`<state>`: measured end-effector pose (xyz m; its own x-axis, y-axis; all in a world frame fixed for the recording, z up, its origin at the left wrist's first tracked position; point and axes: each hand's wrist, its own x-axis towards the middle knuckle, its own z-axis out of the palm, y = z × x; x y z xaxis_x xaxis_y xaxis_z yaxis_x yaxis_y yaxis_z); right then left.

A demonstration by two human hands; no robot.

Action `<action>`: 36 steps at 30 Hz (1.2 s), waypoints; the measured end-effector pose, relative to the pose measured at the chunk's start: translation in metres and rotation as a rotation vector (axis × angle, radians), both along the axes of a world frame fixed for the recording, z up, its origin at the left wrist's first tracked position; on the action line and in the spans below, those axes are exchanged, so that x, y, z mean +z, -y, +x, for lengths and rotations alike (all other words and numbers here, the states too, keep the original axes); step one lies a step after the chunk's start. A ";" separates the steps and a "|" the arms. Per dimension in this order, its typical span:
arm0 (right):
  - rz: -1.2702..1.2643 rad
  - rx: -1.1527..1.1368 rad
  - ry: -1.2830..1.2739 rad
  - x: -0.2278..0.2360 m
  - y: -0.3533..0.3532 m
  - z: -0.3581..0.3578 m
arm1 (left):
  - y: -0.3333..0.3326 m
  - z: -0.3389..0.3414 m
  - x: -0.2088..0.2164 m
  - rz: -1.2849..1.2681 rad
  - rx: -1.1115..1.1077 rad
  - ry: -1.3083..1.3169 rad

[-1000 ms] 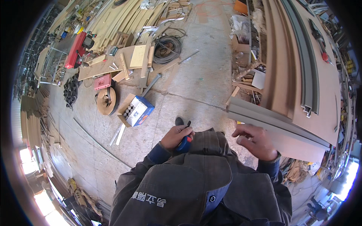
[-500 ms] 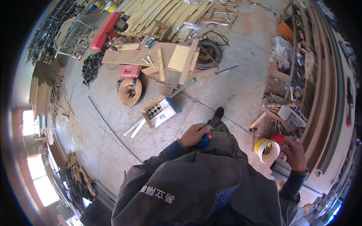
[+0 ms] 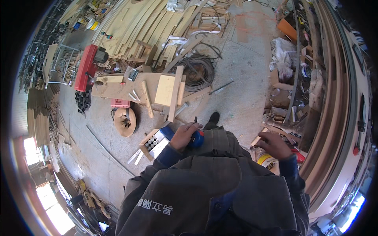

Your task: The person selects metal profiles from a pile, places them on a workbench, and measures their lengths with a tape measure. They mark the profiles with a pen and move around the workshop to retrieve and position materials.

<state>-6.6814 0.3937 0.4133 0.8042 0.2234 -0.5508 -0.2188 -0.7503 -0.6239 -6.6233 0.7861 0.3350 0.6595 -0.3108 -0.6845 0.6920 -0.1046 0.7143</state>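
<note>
My left hand (image 3: 182, 136) is closed around a blue tool (image 3: 196, 139) with a red spot and a short dark tip. The palm covers part of it, so its exact kind does not show. My right hand (image 3: 275, 145) has its fingers curled together, above and beside a yellow-and-white bucket (image 3: 264, 159). Anything pinched in those fingers is too small to make out. Small pieces lie inside the bucket, which my right hand and sleeve partly hide. Left of my left hand, an open cardboard box (image 3: 149, 138) holds several pale cylinders.
Ahead lies a board (image 3: 116, 91) with wood offcuts, next to a coil of dark cable (image 3: 197, 72). A red machine (image 3: 86, 69) and a round cardboard-faced reel (image 3: 125, 122) stand left. Long boards (image 3: 334, 86) line the right. My shoe (image 3: 213, 118) is on the concrete floor.
My right hand has risen from beside the bucket and moved forward and left. My left hand, still around the blue tool, has shifted left and forward. The whole view has turned.
</note>
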 end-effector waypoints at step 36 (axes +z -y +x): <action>0.435 -0.918 0.161 -0.028 0.233 0.275 | 0.473 0.438 0.096 -0.910 -0.460 -0.450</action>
<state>-6.4063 0.1604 0.3852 0.8227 -0.3606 -0.4394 -0.4835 -0.0375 -0.8745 -6.1857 0.3132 0.4307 0.1016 -0.9690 -0.2251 0.9369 0.0172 0.3490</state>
